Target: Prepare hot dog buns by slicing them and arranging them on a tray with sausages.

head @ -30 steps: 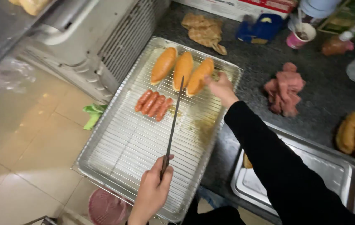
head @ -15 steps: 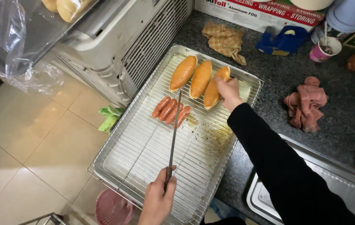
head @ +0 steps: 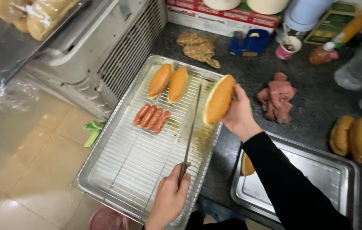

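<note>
Over tray [head: 104,181]: right hand [head: 238,113] w/ roll [head: 218,100], long axis near-upright, tilted right.

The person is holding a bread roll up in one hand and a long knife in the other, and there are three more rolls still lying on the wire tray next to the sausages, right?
Not quite. The head view shows two bread rolls on the wire tray, not three. The rest holds: the right hand lifts a bread roll, the left hand grips a long knife, and the sausages lie beside the rolls.
</note>
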